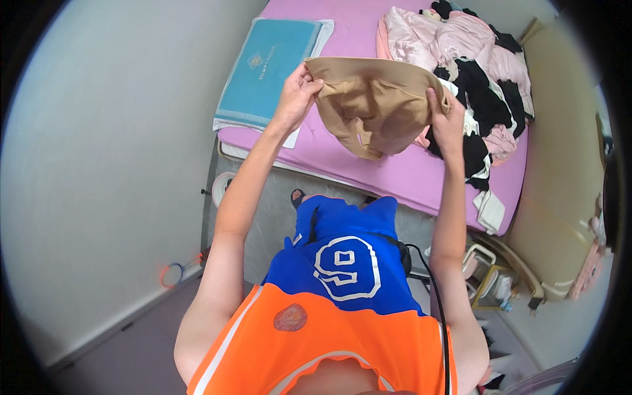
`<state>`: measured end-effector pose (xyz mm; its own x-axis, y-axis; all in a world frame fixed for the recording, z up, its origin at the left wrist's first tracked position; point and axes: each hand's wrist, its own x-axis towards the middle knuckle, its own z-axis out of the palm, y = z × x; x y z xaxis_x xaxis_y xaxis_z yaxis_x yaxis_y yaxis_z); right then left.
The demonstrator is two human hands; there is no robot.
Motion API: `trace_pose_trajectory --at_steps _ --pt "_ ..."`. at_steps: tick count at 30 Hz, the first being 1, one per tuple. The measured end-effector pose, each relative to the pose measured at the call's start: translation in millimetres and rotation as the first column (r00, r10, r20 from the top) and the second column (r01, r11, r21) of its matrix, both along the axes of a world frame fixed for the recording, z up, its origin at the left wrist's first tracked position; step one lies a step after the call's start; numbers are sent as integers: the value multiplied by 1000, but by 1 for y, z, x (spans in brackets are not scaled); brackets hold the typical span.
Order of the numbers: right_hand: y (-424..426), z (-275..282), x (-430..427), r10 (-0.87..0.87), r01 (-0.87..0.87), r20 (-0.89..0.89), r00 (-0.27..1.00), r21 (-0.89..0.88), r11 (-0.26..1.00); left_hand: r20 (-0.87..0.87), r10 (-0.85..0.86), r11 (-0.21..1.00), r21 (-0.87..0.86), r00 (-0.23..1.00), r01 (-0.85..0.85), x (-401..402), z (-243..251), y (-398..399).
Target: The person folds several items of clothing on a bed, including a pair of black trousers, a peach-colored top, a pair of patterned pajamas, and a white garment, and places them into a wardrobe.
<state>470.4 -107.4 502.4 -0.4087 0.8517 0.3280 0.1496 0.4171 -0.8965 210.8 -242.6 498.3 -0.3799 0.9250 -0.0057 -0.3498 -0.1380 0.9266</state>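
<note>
A tan pair of stretch briefs (pixel 395 101) hangs spread between my two hands, its wide waistband uppermost. My left hand (pixel 299 94) pinches one end of the waistband, thumb on the near side. At the opposite end, my right hand (pixel 446 116) grips the band with the thumb in front. Below the band the fabric droops in folds, and a leg opening shows near the bottom. The garment is held up over a bed with a pink-purple sheet (pixel 316 148).
A turquoise pillow mat (pixel 276 69) with writing lies at the bed's left. Heaped on the right are a pale pink quilt (pixel 464 34) and black and white clothes (pixel 486 103). A folded white cloth (pixel 489 210) rests near the bed corner. A cream headboard (pixel 553 163) bounds the right side.
</note>
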Motion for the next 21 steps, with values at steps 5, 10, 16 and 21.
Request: trace_pose_trajectory --at_steps 5,10,16,21 --pt "-36 27 -12 -72 59 166 984 87 994 -252 -232 972 -86 940 217 -55 9 -14" --pt "-97 38 -24 52 -1 268 962 -189 982 -35 -450 881 -183 892 437 -83 43 -59" --pt "-181 118 -26 19 126 391 920 -343 931 -166 -639 769 -158 751 619 -104 95 -106" --pt "-189 110 -25 -295 372 285 912 -271 888 -139 -595 799 3 792 601 -118 104 -110"
